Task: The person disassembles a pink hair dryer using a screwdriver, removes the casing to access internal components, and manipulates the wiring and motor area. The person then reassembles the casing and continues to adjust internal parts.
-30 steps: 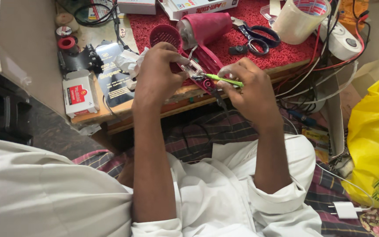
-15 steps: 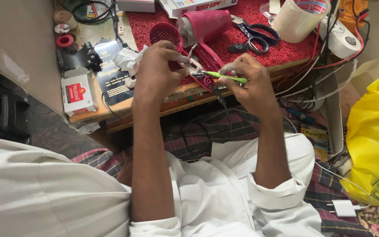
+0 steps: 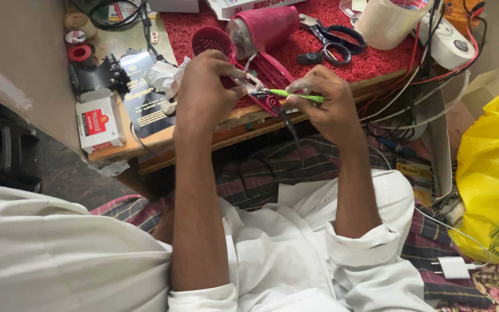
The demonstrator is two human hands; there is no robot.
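Observation:
A pink hair dryer [image 3: 264,29] lies opened on a red mat [image 3: 319,52], its handle [image 3: 270,78] reaching toward the bench edge with wires and a small switch part exposed. My left hand [image 3: 203,89] pinches that exposed part at the handle. My right hand [image 3: 327,104] grips a green-handled tool [image 3: 295,95], whose tip meets the same spot. A dark cord [image 3: 290,130] hangs down below the hands.
Black scissors [image 3: 333,40], a tape roll [image 3: 388,20] and a white device [image 3: 454,43] sit at the back right with tangled wires. Small boxes [image 3: 99,121] and a red spool [image 3: 80,54] lie left. A yellow bag [image 3: 492,173] and white plug [image 3: 451,267] are on the right.
Both hands stay on the dryer handle; the right hand and green tool have shifted slightly, and the view has drifted a little.

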